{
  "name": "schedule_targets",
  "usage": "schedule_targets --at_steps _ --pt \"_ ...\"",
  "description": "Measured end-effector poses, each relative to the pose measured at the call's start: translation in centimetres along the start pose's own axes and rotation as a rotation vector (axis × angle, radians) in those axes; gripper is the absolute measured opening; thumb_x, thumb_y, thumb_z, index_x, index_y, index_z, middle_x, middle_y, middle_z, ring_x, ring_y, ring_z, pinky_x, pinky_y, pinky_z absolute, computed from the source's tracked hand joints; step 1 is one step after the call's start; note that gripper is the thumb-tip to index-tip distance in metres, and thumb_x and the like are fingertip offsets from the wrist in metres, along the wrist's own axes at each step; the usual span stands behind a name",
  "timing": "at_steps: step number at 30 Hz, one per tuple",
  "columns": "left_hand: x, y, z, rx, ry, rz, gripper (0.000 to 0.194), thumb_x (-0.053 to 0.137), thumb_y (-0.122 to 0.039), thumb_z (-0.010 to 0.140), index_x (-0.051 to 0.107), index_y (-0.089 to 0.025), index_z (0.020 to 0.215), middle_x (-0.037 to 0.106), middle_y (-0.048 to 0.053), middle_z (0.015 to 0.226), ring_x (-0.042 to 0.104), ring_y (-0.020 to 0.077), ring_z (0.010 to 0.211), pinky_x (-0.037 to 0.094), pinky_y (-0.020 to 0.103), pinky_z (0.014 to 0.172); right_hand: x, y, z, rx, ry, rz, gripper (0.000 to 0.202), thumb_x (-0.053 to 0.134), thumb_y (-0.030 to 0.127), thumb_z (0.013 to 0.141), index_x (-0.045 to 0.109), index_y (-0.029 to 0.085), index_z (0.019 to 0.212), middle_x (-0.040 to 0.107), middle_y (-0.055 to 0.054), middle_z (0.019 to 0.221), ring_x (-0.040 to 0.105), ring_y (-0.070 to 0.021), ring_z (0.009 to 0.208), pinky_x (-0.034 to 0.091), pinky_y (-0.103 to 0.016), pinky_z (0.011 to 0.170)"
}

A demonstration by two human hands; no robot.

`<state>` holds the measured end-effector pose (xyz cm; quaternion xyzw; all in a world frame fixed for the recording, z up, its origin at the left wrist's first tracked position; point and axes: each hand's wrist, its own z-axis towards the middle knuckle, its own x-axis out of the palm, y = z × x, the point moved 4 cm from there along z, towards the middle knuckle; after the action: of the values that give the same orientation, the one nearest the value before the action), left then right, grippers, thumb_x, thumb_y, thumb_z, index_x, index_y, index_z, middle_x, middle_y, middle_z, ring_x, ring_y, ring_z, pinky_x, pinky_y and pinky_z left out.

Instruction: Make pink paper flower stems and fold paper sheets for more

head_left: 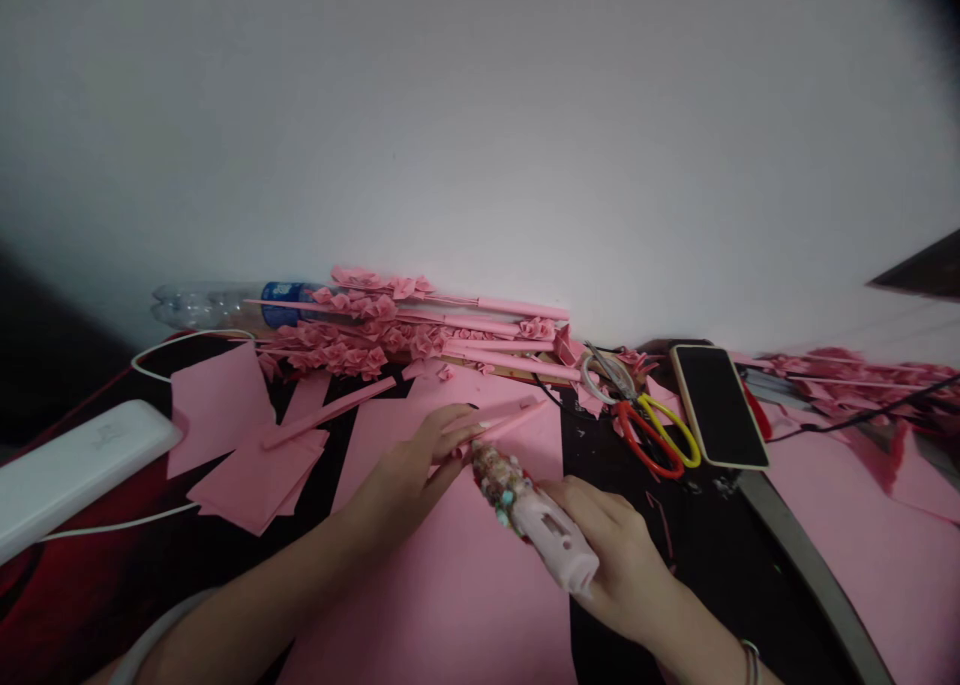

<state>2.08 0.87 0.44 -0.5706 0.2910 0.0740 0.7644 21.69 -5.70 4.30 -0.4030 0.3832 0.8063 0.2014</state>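
My left hand (421, 463) lies flat on a large pink paper sheet (442, 575), its fingers pinning a thin rolled pink paper stick (517, 417). My right hand (607, 540) grips a pale pink glue gun (536, 513) decorated with beads. The gun's tip points up-left and meets the near end of the stick, right by my left fingertips.
Finished pink paper flower stems (420, 330) lie in a pile along the white wall, in front of a plastic bottle (225, 303). Loose pink sheets (240, 435) lie left, by a white power bank (71, 465). Scissors (652, 430) and a phone (718, 405) lie to the right.
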Motion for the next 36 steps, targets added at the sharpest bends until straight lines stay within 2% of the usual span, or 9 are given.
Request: schedule_targets --at_steps 10,13,16,20,25,31,33,36 --pt "0.2 0.1 -0.1 0.043 0.052 0.051 0.036 0.044 -0.025 0.091 0.045 -0.026 0.126 0.067 0.005 0.126 0.071 0.0233 0.101 0.058 0.032 0.079 0.3 0.0 -0.2 0.012 0.034 0.032 0.017 0.050 0.020 0.088 0.054 0.020 0.104 0.065 -0.004 0.078 0.062 -0.0179 0.063 0.047 -0.028 0.054" --pt "0.1 0.2 0.0 0.032 0.010 -0.018 0.034 0.047 -0.025 0.089 0.047 -0.026 0.123 0.067 0.006 0.126 0.071 0.0225 0.102 0.057 0.033 0.083 -0.1 0.4 0.1 -0.032 -0.031 0.049 0.020 0.052 0.020 0.087 0.053 0.019 0.106 0.066 -0.003 0.078 0.063 -0.0173 0.063 0.048 -0.027 0.054" --pt "0.1 0.5 0.2 -0.056 -0.011 -0.182 0.033 0.052 -0.028 0.089 0.046 -0.025 0.121 0.071 0.008 0.118 0.069 0.0225 0.105 0.057 0.034 0.083 -0.8 0.2 0.1 -0.026 -0.166 0.090 0.018 0.054 0.017 0.085 0.054 0.021 0.103 0.065 -0.002 0.079 0.063 -0.0154 0.063 0.049 -0.024 0.055" --pt "0.1 0.9 0.4 -0.168 -0.054 -0.381 0.031 0.059 -0.027 0.084 0.048 -0.023 0.112 0.072 0.009 0.111 0.072 0.0207 0.092 0.058 0.031 0.072 -1.3 -1.5 -0.4 0.161 -0.308 0.086 0.019 0.053 0.015 0.083 0.056 0.021 0.102 0.064 -0.002 0.080 0.062 -0.0156 0.062 0.050 -0.025 0.056" --pt "-0.3 1.0 0.7 -0.243 -0.116 -0.613 0.025 0.067 -0.026 0.078 0.051 -0.021 0.096 0.069 -0.001 0.083 0.069 0.0158 0.080 0.058 0.028 0.072 -1.7 -4.0 -0.9 0.315 -0.373 -0.037 0.032 0.051 0.018 0.082 0.055 0.019 0.114 0.066 -0.007 0.092 0.064 -0.0215 0.076 0.052 -0.031 0.066" --pt "-1.0 0.6 1.1 -0.260 -0.180 -0.646 0.026 0.070 -0.030 0.078 0.052 -0.020 0.094 0.065 -0.004 0.076 0.067 0.0128 0.073 0.058 0.027 0.072 -2.2 -6.3 -0.7 0.509 -0.369 -0.234 0.037 0.049 0.030 0.088 0.050 0.016 0.123 0.063 -0.016 0.115 0.062 -0.0314 0.101 0.051 -0.044 0.081" --pt "-1.1 0.5 1.1 -0.261 -0.180 -0.652 0.026 0.069 -0.031 0.079 0.051 -0.021 0.094 0.066 -0.004 0.075 0.069 0.0133 0.076 0.058 0.025 0.071 -2.4 -6.9 -0.5 0.588 -0.337 -0.323 0.039 0.047 0.030 0.088 0.050 0.014 0.124 0.061 -0.018 0.117 0.061 -0.0337 0.104 0.051 -0.046 0.081" --pt "-1.2 0.5 1.1 -0.262 -0.171 -0.646 0.027 0.069 -0.034 0.080 0.050 -0.021 0.095 0.067 -0.004 0.075 0.071 0.0166 0.085 0.059 0.026 0.073 -2.6 -7.6 -0.3 0.713 -0.220 -0.479 0.041 0.046 0.028 0.087 0.052 0.013 0.125 0.060 -0.019 0.119 0.062 -0.0356 0.100 0.053 -0.046 0.073"
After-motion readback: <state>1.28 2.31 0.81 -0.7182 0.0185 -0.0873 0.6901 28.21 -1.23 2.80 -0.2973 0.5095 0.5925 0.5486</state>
